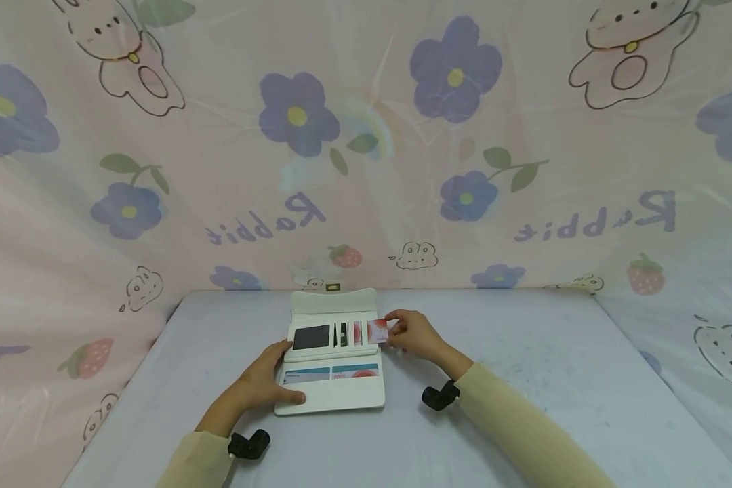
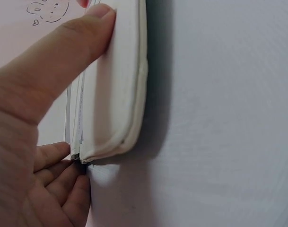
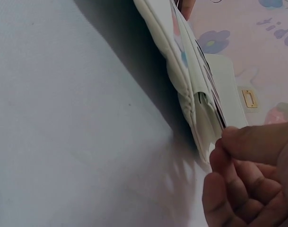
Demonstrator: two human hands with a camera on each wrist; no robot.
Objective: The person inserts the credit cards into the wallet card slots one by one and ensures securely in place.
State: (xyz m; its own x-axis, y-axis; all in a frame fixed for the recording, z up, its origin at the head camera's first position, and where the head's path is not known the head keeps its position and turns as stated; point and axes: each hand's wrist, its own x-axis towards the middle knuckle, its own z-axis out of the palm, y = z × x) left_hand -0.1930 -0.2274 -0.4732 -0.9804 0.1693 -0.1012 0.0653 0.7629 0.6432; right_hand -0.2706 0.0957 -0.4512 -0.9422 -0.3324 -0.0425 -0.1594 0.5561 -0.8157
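A white wallet [image 1: 332,403] lies unfolded on the table, its top flap folded back away from me. My left hand [image 1: 259,378] holds its left side, the thumb on the near panel and the fingers at the edge. In the left wrist view, that thumb [image 2: 82,35] presses on the white cover. My right hand [image 1: 419,337] pinches a red and white card [image 1: 377,331] between thumb and fingers at the wallet's right edge. The card sticks partly out past that edge. Other cards [image 1: 355,371] sit in the near panel's slots. A dark rectangle [image 1: 312,337] shows on the middle panel.
The white table [image 1: 494,434] spreads around the wallet. Behind it hangs a pink curtain [image 1: 378,190] with flowers and rabbits. A small brass clasp [image 1: 333,287] shows at the flap's far edge. Black wrist devices [image 1: 440,396] are worn on both forearms.
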